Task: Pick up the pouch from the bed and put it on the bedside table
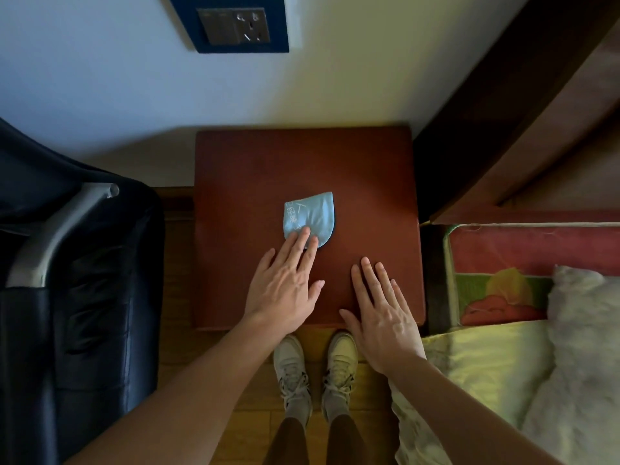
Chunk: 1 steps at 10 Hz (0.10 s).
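Note:
A small light-blue pouch (310,216) with pale writing lies flat near the middle of the reddish-brown bedside table (255,162). My left hand (285,283) is spread flat, and its fingertips rest on the pouch's near edge without gripping it. My right hand (382,313) hovers flat over the table's near right corner, fingers apart, holding nothing. The bed (523,347) with yellow bedding is at the right.
A black padded chair (73,263) with a grey metal armrest stands close to the table's left side. A wall socket panel (235,25) is above. The dark wooden headboard (536,112) rises at the right. My feet in pale sneakers (315,367) stand on the wooden floor.

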### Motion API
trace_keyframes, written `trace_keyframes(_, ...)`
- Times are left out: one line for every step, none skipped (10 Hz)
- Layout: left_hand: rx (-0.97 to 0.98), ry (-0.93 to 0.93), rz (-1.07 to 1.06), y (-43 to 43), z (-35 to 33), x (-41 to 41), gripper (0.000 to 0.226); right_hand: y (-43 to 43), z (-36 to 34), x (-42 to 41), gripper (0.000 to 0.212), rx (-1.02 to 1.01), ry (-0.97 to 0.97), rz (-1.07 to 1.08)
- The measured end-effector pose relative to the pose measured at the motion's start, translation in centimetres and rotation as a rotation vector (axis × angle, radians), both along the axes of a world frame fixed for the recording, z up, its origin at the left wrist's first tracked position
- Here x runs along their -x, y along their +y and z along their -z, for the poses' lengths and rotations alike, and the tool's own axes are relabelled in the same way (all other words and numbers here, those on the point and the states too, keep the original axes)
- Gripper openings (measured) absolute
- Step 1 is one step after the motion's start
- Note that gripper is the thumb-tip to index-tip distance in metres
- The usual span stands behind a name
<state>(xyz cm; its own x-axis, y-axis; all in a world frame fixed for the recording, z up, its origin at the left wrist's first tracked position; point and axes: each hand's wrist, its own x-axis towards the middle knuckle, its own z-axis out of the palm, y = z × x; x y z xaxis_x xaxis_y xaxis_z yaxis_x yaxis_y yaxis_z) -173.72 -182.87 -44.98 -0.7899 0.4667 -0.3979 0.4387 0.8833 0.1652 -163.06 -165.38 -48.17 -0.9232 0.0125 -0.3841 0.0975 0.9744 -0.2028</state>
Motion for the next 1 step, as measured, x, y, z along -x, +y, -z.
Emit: trace_keyframes(-0.032, 0.004, 0.013, -0.02, -1.82, 0.16, 0.075, 0.06, -1.39, 0.47, 0.073, 0.036, -0.085, 0.003)
